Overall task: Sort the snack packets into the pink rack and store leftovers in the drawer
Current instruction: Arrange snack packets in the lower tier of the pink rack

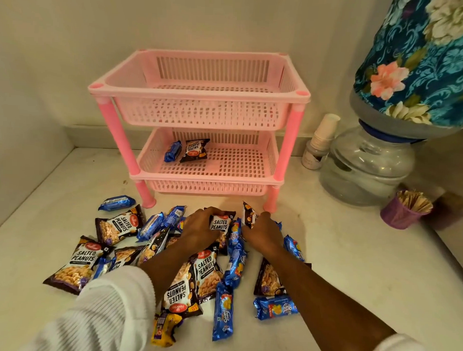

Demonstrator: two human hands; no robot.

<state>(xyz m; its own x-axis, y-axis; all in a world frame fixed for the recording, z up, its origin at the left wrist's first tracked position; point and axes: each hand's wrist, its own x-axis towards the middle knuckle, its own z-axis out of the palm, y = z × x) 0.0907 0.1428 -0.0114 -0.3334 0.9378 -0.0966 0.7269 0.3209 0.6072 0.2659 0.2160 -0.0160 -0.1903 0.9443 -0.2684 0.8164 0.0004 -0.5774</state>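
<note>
Both hands are down in the pile right in front of the pink rack [201,95]. Left hand [201,226] has its fingers curled over a peanut packet [219,223], so that one's grasped. Right hand [262,233] is pinching another peanut packet [250,215] that sticks up past its fingertips, though I can't quite see how firm that pinch is from this angle. Just past both grips sits the rack's lower tray [212,172], holding one biscuit pack [172,151] and one peanut bag [194,150] so far; the top tray [201,114] looks bare. Everything else is spread under and behind the wrists on the counter [40,195], so this is barely started. What could go wrong: the foil is slick and the bags overlap, so lifting either one could drag a neighbour along or flick it toward the counter edge. Also the right hand is close to the rack's front leg [271,203], and a quick lift could knock it and shove the light rack back. No drawer in view yet for leftovers.
</note>
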